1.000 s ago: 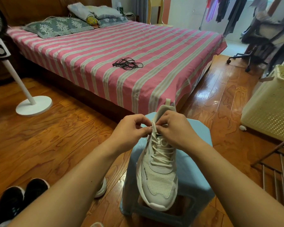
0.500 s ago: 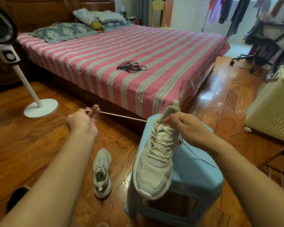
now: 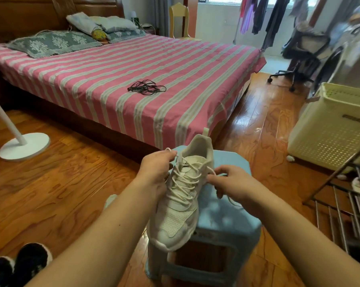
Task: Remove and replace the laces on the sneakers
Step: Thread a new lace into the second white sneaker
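Sneaker [image 3: 181, 195] tilted on stool [image 3: 233, 216], raised for eyelet access. Left hand [image 3: 156, 172] pinches lace [image 3: 185, 183] end at collar; right hand [image 3: 235, 183] pinches loosened strand, likely unthreading. Black laces [image 3: 147, 88] wait on bed [image 3: 195, 79].

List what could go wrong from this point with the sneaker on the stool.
The sneaker overhangs the stool's near edge; a tug by the left hand on the lace might tip it off. The right hand pinches a loose loop, which could snag or knot in the crossings.
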